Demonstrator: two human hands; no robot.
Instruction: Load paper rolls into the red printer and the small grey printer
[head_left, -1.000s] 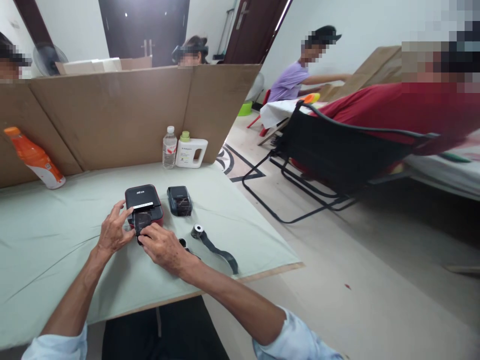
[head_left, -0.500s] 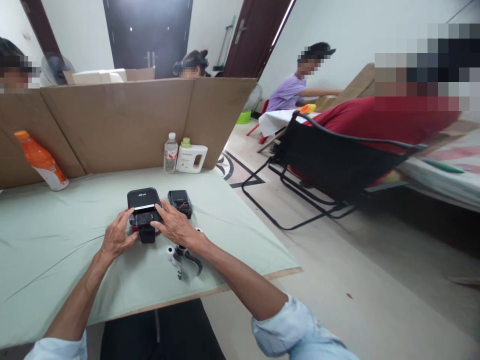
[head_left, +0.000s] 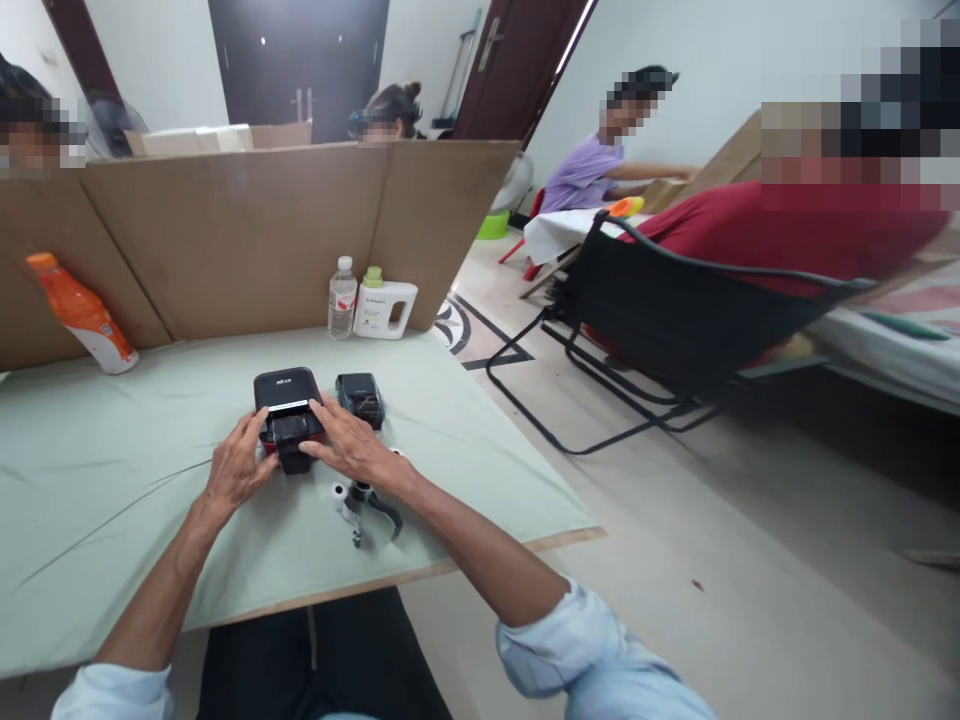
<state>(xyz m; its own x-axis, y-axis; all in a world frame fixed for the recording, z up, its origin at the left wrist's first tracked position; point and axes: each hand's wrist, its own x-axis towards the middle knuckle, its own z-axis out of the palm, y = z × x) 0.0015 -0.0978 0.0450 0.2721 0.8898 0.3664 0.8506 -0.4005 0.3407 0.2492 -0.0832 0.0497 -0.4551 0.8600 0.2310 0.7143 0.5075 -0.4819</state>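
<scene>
Left hand (head_left: 236, 468) and right hand (head_left: 351, 450) stay pressed on the printer (head_left: 285, 388), fingers spread (barely shifted since before).

printers 2 (head_left: 289, 392) (head_left: 360, 397) | rolls 2 (head_left: 339, 492) (head_left: 365, 490) | bottles 3 (head_left: 79, 312) (head_left: 341, 297) (head_left: 384, 307) | folding chair 1 (head_left: 660, 320)

2 bare forearms reach forward, left hand (head_left: 236, 470) and right hand (head_left: 352, 450) palm-down, fingers spread, fingertips close together.
</scene>
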